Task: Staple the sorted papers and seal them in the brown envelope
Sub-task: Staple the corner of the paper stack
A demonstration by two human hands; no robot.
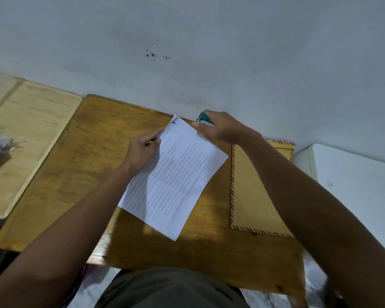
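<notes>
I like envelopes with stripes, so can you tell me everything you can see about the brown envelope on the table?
The brown envelope looks like plain kraft paper, with a border of slanted red and dark stripes along its edges. It lies flat on the wooden table, to the right of the papers, long side running away from the person. The right forearm crosses above its far right part and hides it. Whether it is open or sealed cannot be told.

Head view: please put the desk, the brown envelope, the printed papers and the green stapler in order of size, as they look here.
1. Desk, by far the largest.
2. Envelope and papers: these look alike; an arm hides part of the envelope, so I do not rank them.
3. Stapler, smallest, mostly hidden under the right hand.
</notes>
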